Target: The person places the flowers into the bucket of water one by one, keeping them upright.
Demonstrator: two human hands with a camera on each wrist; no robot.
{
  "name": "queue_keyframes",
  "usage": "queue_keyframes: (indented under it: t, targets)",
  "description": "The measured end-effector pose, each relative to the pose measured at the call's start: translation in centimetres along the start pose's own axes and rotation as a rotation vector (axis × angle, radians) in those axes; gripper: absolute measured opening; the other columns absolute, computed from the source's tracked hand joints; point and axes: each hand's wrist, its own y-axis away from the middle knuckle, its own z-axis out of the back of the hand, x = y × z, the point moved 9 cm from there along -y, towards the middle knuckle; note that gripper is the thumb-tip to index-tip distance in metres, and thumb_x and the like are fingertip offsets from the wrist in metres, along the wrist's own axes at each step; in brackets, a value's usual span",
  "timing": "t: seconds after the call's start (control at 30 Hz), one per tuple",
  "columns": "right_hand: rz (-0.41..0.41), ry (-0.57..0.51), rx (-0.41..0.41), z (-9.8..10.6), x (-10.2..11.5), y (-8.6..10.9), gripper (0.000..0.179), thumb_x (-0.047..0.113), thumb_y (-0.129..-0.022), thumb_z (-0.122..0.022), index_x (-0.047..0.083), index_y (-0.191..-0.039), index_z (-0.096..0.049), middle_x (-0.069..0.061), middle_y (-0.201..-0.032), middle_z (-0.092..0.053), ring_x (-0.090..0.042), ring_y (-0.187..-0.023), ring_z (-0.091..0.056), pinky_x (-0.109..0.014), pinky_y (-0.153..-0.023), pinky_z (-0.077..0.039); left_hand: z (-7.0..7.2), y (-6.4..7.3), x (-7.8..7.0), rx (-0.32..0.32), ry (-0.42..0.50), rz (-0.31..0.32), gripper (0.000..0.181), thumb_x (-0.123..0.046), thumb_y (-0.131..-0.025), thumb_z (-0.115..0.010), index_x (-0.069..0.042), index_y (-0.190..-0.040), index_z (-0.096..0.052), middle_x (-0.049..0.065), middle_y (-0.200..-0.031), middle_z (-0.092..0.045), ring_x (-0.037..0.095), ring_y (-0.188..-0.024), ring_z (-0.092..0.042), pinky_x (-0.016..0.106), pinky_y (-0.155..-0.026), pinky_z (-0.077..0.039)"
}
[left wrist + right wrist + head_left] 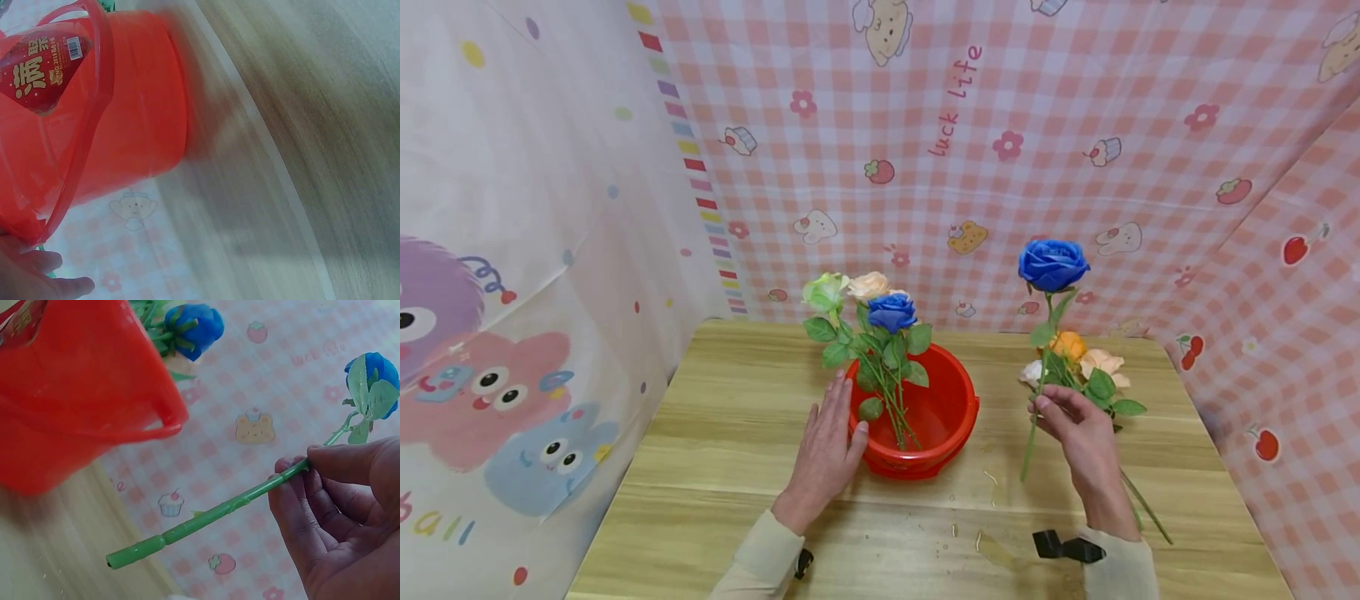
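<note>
My right hand (1086,433) pinches the green stem of a blue rose (1053,265) between thumb and fingers. The rose stands nearly upright, bloom on top; its bare stem end (134,552) points down toward the bucket side in the right wrist view. My left hand (823,450) rests with fairly straight fingers against the left rim of a red bucket (958,408). Inside the bucket lean another blue rose (892,312), a pale green rose (825,292) and a peach rose (870,286), their stems slanting to the bottom.
Behind my right hand more flowers lie on the wooden table (730,417): an orange rose (1068,345), a peach one (1102,367) and a white one (1032,372). Water spots (992,546) mark the table's front. A pink checked cloth (925,208) hangs behind.
</note>
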Motion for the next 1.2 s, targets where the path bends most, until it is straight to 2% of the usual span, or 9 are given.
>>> queue_keyframes:
  t: [0.27, 0.6, 0.8, 1.0, 1.2]
  targets:
    - [0.056, -0.043, -0.020, -1.2, 1.8, 0.1, 0.032, 0.012, -0.099, -0.070, -0.009, -0.121, -0.060, -0.001, -0.099, -0.073, -0.011, -0.091, -0.072, -0.024, -0.082, -0.060, 0.0, 0.1, 0.1, 0.015, 0.007, 0.015, 0.068, -0.021, -0.105, -0.056, 0.003, -0.162, -0.027, 0.015, -0.171, -0.021, 0.042, -0.152, -0.030, 0.065, -0.119, -0.025]
    - [0.110, -0.056, -0.021, -2.8, 3.8, 0.0, 0.026, 0.011, -0.099, -0.070, -0.006, -0.118, -0.062, 0.001, -0.099, -0.071, -0.011, -0.092, -0.072, -0.025, -0.084, -0.060, -0.1, 0.1, 0.1, 0.019, 0.005, 0.024, 0.067, -0.022, -0.105, -0.055, 0.003, -0.161, -0.028, 0.016, -0.170, -0.022, 0.037, -0.154, -0.026, 0.065, -0.119, -0.026]
    - [0.134, -0.063, -0.022, -3.6, 4.9, -0.2, 0.021, 0.011, -0.099, -0.071, -0.003, -0.114, -0.065, 0.000, -0.097, -0.070, -0.012, -0.090, -0.072, -0.026, -0.084, -0.060, 0.1, 0.0, 0.0, 0.000, -0.001, 0.008, 0.066, -0.024, -0.105, -0.053, 0.005, -0.160, -0.030, 0.018, -0.169, -0.025, 0.042, -0.152, -0.030, 0.067, -0.116, -0.029]
    - [0.158, -0.126, 0.000, -4.6, 5.9, -0.2, 0.024, 0.007, -0.098, -0.070, -0.008, -0.116, -0.063, -0.001, -0.096, -0.070, -0.013, -0.090, -0.072, -0.028, -0.086, -0.060, 0.1, 0.0, 0.0, -0.005, -0.001, 0.003, 0.066, -0.026, -0.105, -0.051, 0.005, -0.160, -0.030, 0.019, -0.169, -0.025, 0.043, -0.151, -0.031, 0.068, -0.116, -0.030]
    - [0.180, -0.113, 0.015, -5.5, 6.7, -0.3, 0.026, 0.009, -0.100, -0.068, -0.008, -0.119, -0.062, -0.001, -0.096, -0.070, -0.014, -0.092, -0.072, -0.028, -0.087, -0.060, -0.1, 0.0, 0.1, 0.012, -0.006, 0.015, 0.066, -0.030, -0.107, -0.046, 0.004, -0.161, -0.029, 0.017, -0.170, -0.023, 0.041, -0.152, -0.029, 0.067, -0.117, -0.029]
